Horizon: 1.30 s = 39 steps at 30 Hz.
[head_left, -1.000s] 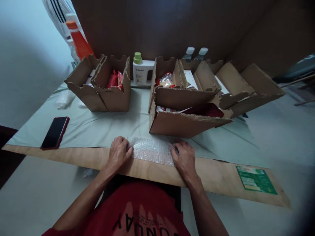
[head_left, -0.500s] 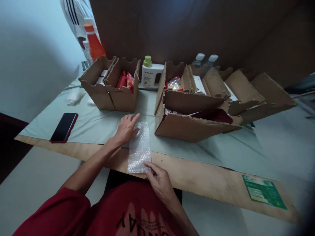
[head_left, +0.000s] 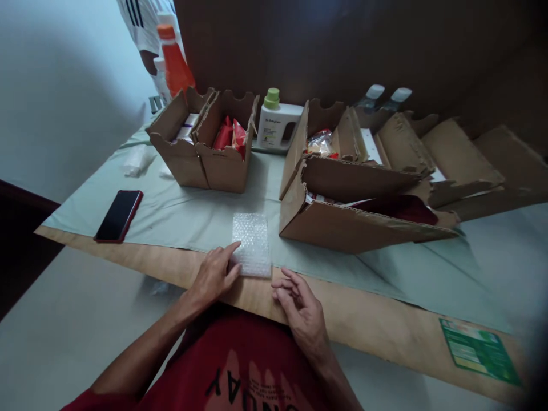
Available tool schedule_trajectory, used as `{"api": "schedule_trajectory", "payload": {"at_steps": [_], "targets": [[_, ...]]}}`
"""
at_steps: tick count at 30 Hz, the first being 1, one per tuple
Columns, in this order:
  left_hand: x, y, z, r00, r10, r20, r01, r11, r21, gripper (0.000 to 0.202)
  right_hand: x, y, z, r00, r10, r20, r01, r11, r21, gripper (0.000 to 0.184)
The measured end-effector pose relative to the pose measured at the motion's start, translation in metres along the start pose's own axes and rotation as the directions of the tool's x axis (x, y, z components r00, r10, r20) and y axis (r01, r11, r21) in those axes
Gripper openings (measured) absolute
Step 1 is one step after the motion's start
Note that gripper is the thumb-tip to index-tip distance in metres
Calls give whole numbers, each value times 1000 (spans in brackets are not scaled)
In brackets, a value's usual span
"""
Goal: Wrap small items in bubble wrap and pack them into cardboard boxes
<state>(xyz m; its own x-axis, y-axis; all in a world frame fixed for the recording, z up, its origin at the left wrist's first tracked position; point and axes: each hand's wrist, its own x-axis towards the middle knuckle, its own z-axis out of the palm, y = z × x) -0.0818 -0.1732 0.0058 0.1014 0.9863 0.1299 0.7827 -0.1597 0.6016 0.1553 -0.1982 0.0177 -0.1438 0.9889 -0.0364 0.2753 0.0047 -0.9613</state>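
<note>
A clear bubble-wrap piece (head_left: pixel 252 245) lies flat near the table's front edge, on the green cloth, its near end reaching the bare wood. My left hand (head_left: pixel 215 271) is at its left side with the fingers apart; the index fingertip and thumb touch or hover just over its left edge. Off the lower right corner, my right hand (head_left: pixel 302 311) rests above the wooden edge, fingers loosely curled and apart, holding nothing.
Two cardboard bins (head_left: pixel 226 165) with packets stand back left, more bins (head_left: pixel 359 228) to the right. Between them is a white bottle with a green cap (head_left: pixel 274 125). A phone (head_left: pixel 119 216) lies left, a green printed packet (head_left: pixel 479 349) right. Someone's white sleeve (head_left: pixel 143 23) shows behind.
The bubble wrap looks shorter, its near end now farther from me. My left hand has drawn back toward me along its left side; my right hand has let go and moved right.
</note>
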Motion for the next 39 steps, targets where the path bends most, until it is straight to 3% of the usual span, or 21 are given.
{"api": "schedule_trajectory", "payload": {"at_steps": [2, 4, 7, 9, 12, 15, 17, 19, 23, 25, 27, 29, 31, 33, 35, 37, 39], "targets": [[8, -5, 2, 1000, -13, 7, 13, 999, 52, 52, 4, 4, 0, 974, -226, 20, 224, 941, -254, 30], [9, -7, 3, 1000, -8, 0, 8, 996, 89, 52, 14, 7, 3, 905, -396, 156, 421, 785, -455, 35], [1, -6, 3, 997, 40, -68, -32, 993, 113, 47, 33, 11, 14, 811, -480, 335, 575, 551, -604, 37], [-8, -4, 1, 988, 110, -109, -101, 991, 90, 47, 41, 12, 19, 789, -491, 370, 602, 500, -622, 32], [-20, -2, -6, 973, 215, -79, -216, 976, -5, 48, 45, 10, 19, 823, -453, 342, 566, 606, -558, 27], [-20, -1, -8, 981, 191, -40, -193, 980, -57, 42, 45, 3, 14, 874, -398, 277, 485, 713, -507, 25], [-12, -1, -5, 989, 136, -55, -137, 991, -13, 38, 46, -1, 9, 884, -428, 187, 454, 696, -556, 25], [1, -3, 1, 992, 103, -76, -98, 993, 70, 38, 46, -3, 6, 858, -498, 127, 460, 634, -622, 25], [19, -7, 7, 994, 60, -96, -42, 982, 183, 37, 48, 0, 9, 793, -529, 302, 580, 504, -639, 28], [16, -6, 3, 989, 14, -149, 3, 993, 115, 34, 53, 5, 15, 787, -499, 363, 603, 496, -625, 29], [5, -2, -4, 975, -91, -205, 78, 995, -69, 31, 59, 9, 20, 807, -495, 322, 578, 554, -599, 27], [-12, 4, -10, 945, -275, -178, 203, 918, -340, 34, 60, 8, 22, 843, -487, 229, 526, 655, -542, 26], [-28, 11, -12, 895, -445, -18, 344, 716, -608, 48, 55, 1, 22, 884, -443, 151, 459, 759, -462, 25], [-37, 18, -9, 841, -510, 181, 446, 464, -765, 66, 44, -9, 21, 926, -348, 143, 377, 852, -364, 23], [-39, 24, -4, 793, -533, 295, 503, 299, -810, 75, 31, -18, 18, 949, -255, 187, 301, 910, -286, 21], [-36, 31, -2, 765, -563, 312, 537, 293, -791, 72, 19, -23, 10, 962, -199, 188, 247, 927, -282, 22], [-32, 38, -3, 795, -534, 288, 546, 424, -722, 60, 11, -22, -1, 979, -149, 141, 186, 937, -295, 45]]}}
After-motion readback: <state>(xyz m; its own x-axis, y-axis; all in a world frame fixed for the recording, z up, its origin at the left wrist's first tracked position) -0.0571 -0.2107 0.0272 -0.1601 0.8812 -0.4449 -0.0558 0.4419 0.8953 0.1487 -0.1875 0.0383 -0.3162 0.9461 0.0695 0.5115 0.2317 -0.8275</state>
